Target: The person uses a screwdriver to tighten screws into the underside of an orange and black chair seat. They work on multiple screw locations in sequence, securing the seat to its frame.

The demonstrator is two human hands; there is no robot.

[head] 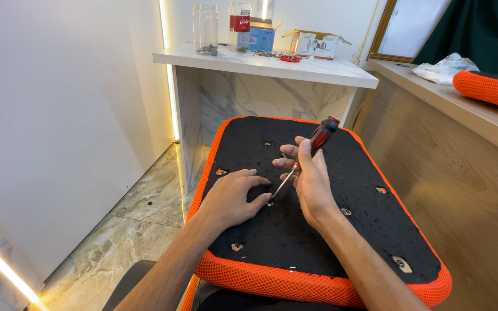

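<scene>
The seat cushion (318, 230) lies upside down across the person's lap, its black underside facing up and its orange mesh edge wrapping the rim. This orientation exposes the small metal mounting points set into the black panel, several of which show near the corners and sides.

The right hand (312, 178) is closed around a screwdriver (304, 164) with a red and black handle. The handle is held high and tilted away from the body, so the shaft slants down and to the left, and the tip meets the black panel near its middle. The slant appears to keep the wrist clear of the panel while pressing down on the point of contact.

The left hand (231, 198) rests flat on the panel, palm down, fingers spread and holding nothing. Its fingertips lie just beside the screwdriver tip, apparently to steady the cushion and guide the tip. Whether a screw sits under the tip cannot be made out.

On the white marble-patterned counter (318, 70) beyond stand two clear jars (206, 29), small cardboard boxes (315, 43) and a scatter of loose small metal parts, well apart from the hands. A second orange cushion (491, 89) lies on the wooden ledge (451, 109) at right, beside a crumpled plastic bag (445, 68).
</scene>
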